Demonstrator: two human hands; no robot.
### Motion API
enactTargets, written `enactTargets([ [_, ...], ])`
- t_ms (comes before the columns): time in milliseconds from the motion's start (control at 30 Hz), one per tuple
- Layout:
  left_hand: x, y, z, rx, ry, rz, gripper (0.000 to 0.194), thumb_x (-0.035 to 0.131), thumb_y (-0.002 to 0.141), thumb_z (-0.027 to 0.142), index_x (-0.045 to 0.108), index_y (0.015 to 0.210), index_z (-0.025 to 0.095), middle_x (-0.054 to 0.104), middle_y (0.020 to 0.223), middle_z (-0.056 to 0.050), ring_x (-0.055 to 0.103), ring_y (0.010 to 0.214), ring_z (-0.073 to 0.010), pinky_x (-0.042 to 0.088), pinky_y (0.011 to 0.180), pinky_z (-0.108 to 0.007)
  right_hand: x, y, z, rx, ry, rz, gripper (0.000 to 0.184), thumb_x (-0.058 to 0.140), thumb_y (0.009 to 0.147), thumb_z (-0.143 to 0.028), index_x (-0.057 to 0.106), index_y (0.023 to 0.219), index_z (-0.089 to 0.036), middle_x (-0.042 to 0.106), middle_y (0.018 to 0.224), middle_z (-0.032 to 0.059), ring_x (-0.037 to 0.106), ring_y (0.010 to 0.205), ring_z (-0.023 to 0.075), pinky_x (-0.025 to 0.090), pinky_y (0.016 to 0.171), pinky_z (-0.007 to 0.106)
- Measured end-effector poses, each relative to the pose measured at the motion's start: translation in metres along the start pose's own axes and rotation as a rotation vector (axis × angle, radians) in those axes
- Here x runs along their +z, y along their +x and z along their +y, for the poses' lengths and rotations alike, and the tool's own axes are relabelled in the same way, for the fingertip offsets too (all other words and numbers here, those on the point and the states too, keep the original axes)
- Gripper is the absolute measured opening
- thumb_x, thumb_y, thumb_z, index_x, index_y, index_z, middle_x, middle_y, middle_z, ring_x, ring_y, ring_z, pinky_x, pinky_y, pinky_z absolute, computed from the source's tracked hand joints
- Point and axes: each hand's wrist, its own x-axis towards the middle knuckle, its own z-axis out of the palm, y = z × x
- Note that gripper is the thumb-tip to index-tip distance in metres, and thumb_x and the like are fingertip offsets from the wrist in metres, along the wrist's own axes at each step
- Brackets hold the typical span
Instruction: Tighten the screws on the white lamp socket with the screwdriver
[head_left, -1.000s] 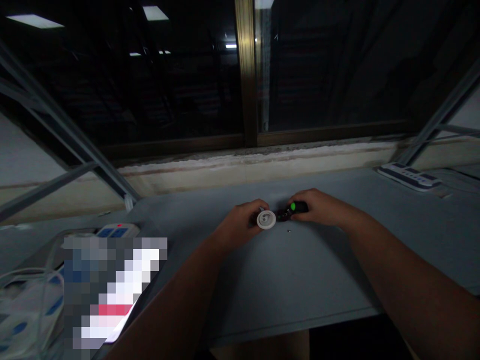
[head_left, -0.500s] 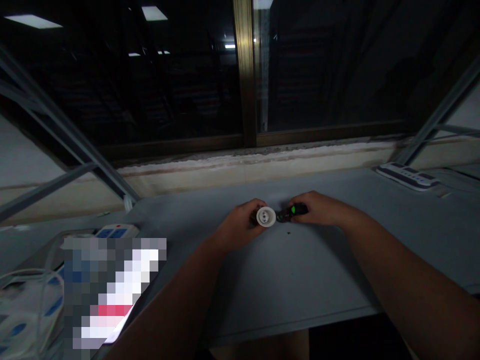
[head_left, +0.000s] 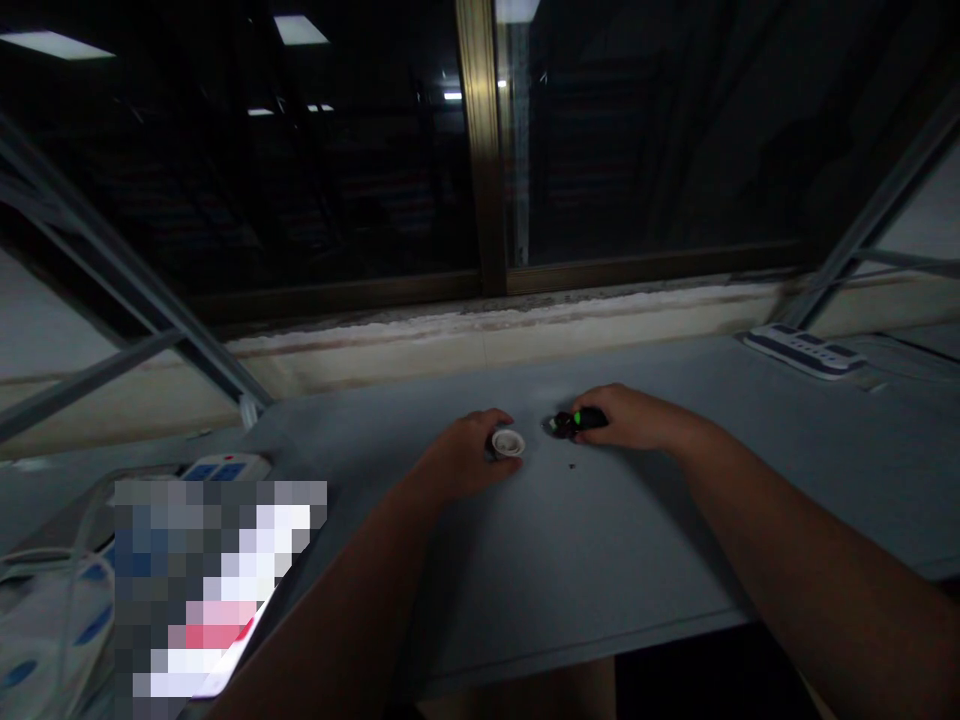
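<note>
My left hand (head_left: 465, 455) is closed round a small white round part (head_left: 508, 442), held just above the grey table (head_left: 600, 540). My right hand (head_left: 630, 418) grips a short dark tool with a green spot on it (head_left: 576, 421), its tip pointing left towards the white part. A gap of a few centimetres separates the tool's tip from the part. A tiny dark speck, perhaps a screw (head_left: 573, 466), lies on the table below the tool. The room is dim.
A white power strip (head_left: 799, 350) lies at the back right. Another power strip with blue sockets (head_left: 221, 468) and white cables (head_left: 52, 610) sit at the left, beside a blurred-out patch. A dark window (head_left: 480, 150) with a sill runs behind the table. Metal braces slant at both sides.
My hands have drawn apart: the left moved the white part left and tilted it so its face no longer points at me. The tool's tip has come off the part.
</note>
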Motion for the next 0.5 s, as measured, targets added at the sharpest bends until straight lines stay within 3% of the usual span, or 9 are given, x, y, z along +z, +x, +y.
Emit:
enactTargets([
  [100,-0.001,0.001,0.005,0.086,0.043,0.091,0.057,0.085,0.076,0.040,0.066,0.125,0.018,0.071,0.125,-0.015,0.066,0.119,-0.0330,0.050,0.105,-0.049,-0.003,0.000,-0.009,-0.066,0.001,0.067,0.024,0.075,0.088,-0.032,0.077,0.109,-0.019,0.078,0.107,0.0099,0.070,0.097,0.0263,0.050,0.088,0.035],
  [200,-0.003,0.002,0.013,0.188,-0.020,0.177,0.059,0.084,0.080,0.043,0.064,0.130,0.020,0.070,0.129,-0.013,0.063,0.125,-0.0317,0.047,0.111,-0.049,-0.005,-0.002,-0.023,-0.161,0.031,0.112,0.029,0.075,0.089,-0.032,0.075,0.115,-0.020,0.076,0.116,0.0098,0.068,0.107,0.0269,0.049,0.096,0.037],
  [333,-0.003,0.002,0.024,0.252,-0.157,0.196,0.047,0.083,0.084,0.041,0.067,0.124,0.022,0.073,0.124,-0.009,0.067,0.120,-0.0276,0.049,0.108,-0.045,-0.001,-0.004,-0.038,-0.268,0.090,0.119,0.027,0.074,0.091,-0.032,0.073,0.116,-0.021,0.076,0.112,0.0069,0.070,0.104,0.0234,0.050,0.094,0.035],
  [500,0.002,0.002,0.028,0.187,-0.383,0.190,0.037,0.083,0.084,0.031,0.072,0.118,0.022,0.078,0.114,-0.006,0.072,0.102,-0.0216,0.056,0.096,-0.038,0.003,-0.005,-0.045,-0.300,0.132,0.141,0.025,0.073,0.092,-0.032,0.073,0.114,-0.020,0.076,0.108,0.0069,0.070,0.100,0.0227,0.050,0.090,0.035],
])
